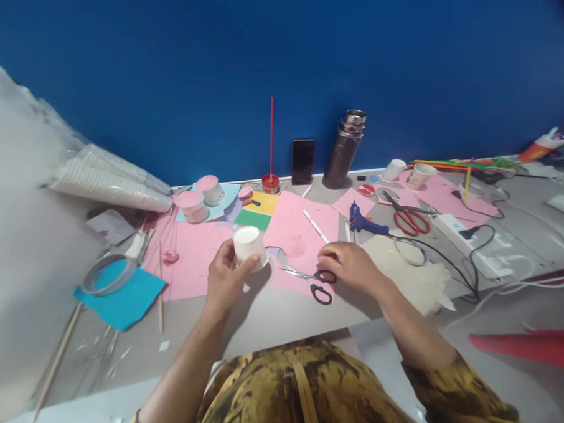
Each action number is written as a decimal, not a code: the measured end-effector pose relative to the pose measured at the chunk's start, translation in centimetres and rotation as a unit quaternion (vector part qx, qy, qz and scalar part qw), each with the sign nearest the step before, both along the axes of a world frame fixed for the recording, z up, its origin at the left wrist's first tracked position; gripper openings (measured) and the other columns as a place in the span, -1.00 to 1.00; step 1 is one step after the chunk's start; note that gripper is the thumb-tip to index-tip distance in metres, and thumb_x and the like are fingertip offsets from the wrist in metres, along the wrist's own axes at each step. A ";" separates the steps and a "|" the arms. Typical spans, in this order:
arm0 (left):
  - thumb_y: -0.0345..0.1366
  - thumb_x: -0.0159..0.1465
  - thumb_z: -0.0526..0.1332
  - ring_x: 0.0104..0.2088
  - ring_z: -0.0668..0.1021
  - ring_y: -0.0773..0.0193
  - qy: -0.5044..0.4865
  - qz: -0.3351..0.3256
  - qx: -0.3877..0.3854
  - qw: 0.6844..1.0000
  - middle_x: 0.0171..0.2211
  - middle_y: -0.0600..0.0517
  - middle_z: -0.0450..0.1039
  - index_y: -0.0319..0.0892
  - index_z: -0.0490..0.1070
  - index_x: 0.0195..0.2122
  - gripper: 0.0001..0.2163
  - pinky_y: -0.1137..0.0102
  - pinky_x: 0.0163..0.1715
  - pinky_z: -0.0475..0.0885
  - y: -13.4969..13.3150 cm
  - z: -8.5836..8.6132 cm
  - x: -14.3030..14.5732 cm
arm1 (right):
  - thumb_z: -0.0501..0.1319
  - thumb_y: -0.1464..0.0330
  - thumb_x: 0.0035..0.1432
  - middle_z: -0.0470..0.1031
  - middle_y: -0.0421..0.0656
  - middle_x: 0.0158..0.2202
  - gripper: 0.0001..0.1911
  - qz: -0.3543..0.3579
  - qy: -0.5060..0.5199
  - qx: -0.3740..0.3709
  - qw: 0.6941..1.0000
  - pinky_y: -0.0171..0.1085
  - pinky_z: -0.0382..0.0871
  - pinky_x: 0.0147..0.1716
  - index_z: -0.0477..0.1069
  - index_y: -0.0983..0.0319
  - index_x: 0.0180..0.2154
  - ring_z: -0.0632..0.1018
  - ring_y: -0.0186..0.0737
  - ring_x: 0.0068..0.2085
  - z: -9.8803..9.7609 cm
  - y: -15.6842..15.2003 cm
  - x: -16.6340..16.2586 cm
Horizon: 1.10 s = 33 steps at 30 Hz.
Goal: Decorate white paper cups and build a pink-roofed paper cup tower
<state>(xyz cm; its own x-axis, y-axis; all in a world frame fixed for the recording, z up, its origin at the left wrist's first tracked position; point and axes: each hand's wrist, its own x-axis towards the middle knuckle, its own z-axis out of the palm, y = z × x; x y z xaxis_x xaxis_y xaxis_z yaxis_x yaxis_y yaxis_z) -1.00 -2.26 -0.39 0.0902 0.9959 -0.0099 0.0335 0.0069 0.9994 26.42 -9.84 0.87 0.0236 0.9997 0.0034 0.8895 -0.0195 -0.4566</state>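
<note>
My left hand (226,273) grips a small white paper cup (247,244) by its side, thumb in front. The cup is upside down, its flared rim low and its plain white base facing up. My right hand (347,263) rests over the pink paper with curled fingers. Beside those fingers is the lower end of a white pen (314,224); whether they grip it I cannot tell. Black-handled scissors (320,284) lie between my hands, blades to the left and partly open. Pink sheets (286,205) spread beneath.
Two cups with pink tops (191,206) stand at back left. A blue glue gun (366,220), red-handled scissors (409,219) and a power strip (475,247) with cables lie right. A dark flask (345,152) and a phone (303,162) stand by the wall. Tape (108,275) lies left.
</note>
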 end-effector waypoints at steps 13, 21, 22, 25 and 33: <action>-0.09 0.02 0.55 -0.31 0.63 0.10 -0.221 -0.075 -0.162 0.959 -0.25 -0.08 0.61 -0.24 0.47 0.02 -0.41 0.16 -0.24 0.58 -2.2 0.3 -0.4 | 0.32 0.08 0.26 0.52 0.07 0.10 -0.45 -0.022 -0.078 -0.056 0.995 -0.18 0.34 -0.13 0.40 0.19 0.18 0.54 0.10 0.07 -0.8 5.4 -4.1; -0.14 0.08 0.53 -0.26 0.62 0.11 -0.223 -0.096 -0.145 0.959 -0.16 -0.12 0.59 -0.25 0.44 0.06 -0.43 0.14 -0.20 0.59 -2.1 -0.6 0.1 | 0.24 0.18 0.33 0.51 0.08 0.00 -0.60 -0.007 -0.149 -0.047 0.988 -0.15 0.30 -0.17 0.37 0.19 0.12 0.51 0.12 0.02 -0.6 5.2 -6.7; -0.13 0.08 0.53 -0.25 0.62 0.11 -0.223 -0.093 -0.145 0.960 -0.15 -0.12 0.59 -0.24 0.44 0.06 -0.43 0.14 -0.19 0.58 -2.1 -0.7 0.0 | 0.22 0.18 0.35 0.51 0.08 -0.02 -0.61 -0.006 -0.154 -0.045 0.987 -0.14 0.30 -0.17 0.37 0.20 0.12 0.50 0.12 0.02 -0.6 5.1 -6.8; -0.12 0.08 0.53 -0.27 0.62 0.12 -0.226 -0.090 -0.150 0.958 -0.18 -0.09 0.59 -0.23 0.45 0.07 -0.42 0.16 -0.20 0.57 -2.2 -0.7 0.0 | 0.24 0.08 0.33 0.50 0.08 -0.01 -0.58 -0.002 -0.158 -0.042 0.986 -0.14 0.30 -0.17 0.39 0.20 0.07 0.49 0.14 0.03 -0.6 5.1 -7.1; -0.11 0.05 0.55 -0.24 0.61 0.16 -0.205 -0.072 -0.134 0.967 -0.13 -0.09 0.60 -0.21 0.50 0.04 -0.44 0.27 -0.22 0.53 -2.3 -1.0 0.0 | 0.28 0.13 0.30 0.49 0.07 -0.01 -0.60 -0.003 -0.132 -0.041 0.990 -0.16 0.28 -0.20 0.40 0.19 0.07 0.47 0.12 0.02 -0.9 5.1 -7.3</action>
<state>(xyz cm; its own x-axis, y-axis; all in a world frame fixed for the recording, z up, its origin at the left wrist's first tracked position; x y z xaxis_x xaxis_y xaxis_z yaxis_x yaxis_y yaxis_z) -1.01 -4.60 -1.37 0.2792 0.9394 -0.1990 -0.3456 0.2917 0.8919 19.12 -4.78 0.01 0.0384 0.9968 -0.0701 0.9773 -0.0521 -0.2054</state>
